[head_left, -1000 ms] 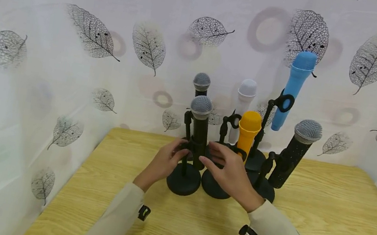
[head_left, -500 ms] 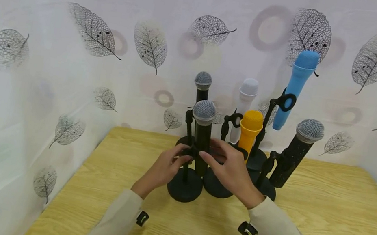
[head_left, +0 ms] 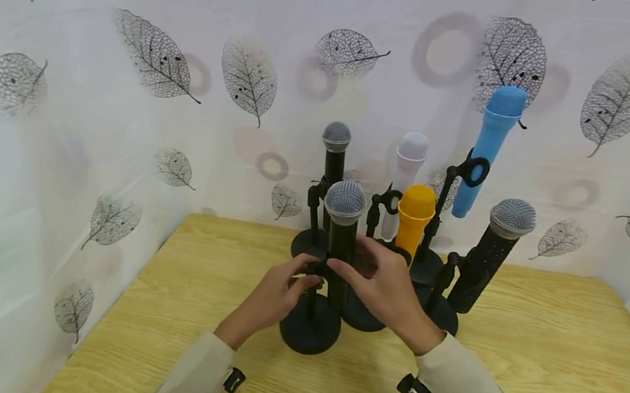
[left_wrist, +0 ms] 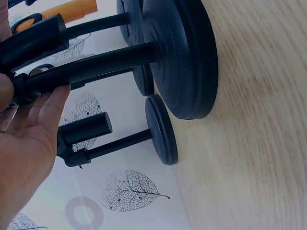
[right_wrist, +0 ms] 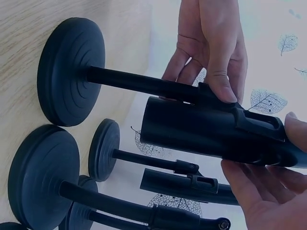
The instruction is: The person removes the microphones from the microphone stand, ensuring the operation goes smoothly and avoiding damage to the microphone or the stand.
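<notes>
A black microphone with a silver mesh head (head_left: 346, 203) sits in the clip of a black stand, whose round base (head_left: 308, 334) is near the table's front middle. My left hand (head_left: 274, 290) grips this stand at the joint below the clip, its thumb pressed there in the right wrist view. From the other side my right hand (head_left: 389, 291) holds the microphone's body, thumb on one side and fingers on the other. In the left wrist view, the stand's pole (left_wrist: 96, 66) runs from my left fingers to the base.
Behind stands another black microphone (head_left: 335, 158). To the right, close together, are a white microphone (head_left: 411, 153), a yellow one (head_left: 414, 216), a tall blue one (head_left: 495, 132) and a speckled black one (head_left: 486, 268) on stands. A leaf-patterned sheet (head_left: 247, 76) hangs behind the wooden table (head_left: 157, 336).
The gripped stand and its microphone have come towards me and slightly right, away from the black microphone behind. Both hands stay at them; the other microphones have not moved.
</notes>
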Tool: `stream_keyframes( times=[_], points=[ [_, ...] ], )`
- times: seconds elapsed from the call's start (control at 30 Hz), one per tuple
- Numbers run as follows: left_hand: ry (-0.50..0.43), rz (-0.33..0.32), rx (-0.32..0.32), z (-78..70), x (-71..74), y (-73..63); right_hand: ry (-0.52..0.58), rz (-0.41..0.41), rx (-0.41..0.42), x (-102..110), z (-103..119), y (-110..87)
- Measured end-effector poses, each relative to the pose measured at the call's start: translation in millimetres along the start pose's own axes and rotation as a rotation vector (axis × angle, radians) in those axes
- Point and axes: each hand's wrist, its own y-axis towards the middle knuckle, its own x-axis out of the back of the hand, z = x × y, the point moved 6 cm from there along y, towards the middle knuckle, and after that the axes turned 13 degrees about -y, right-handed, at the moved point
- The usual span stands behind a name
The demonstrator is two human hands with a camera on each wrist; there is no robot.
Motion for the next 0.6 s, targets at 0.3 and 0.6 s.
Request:
stream_keyframes(
  times=[0.3,0.6],
  points=[
    [0.025,0.007,0.013,-4.3,-8.9,-6.4,-0.03,0.01,-0.02,8.0,1.0,-10.0],
    [0.002,0.015,0.008,-8.4,-15.9,-8.7,-0.017,0.048,-0.062,12.0,-2.8,-18.5]
  ],
)
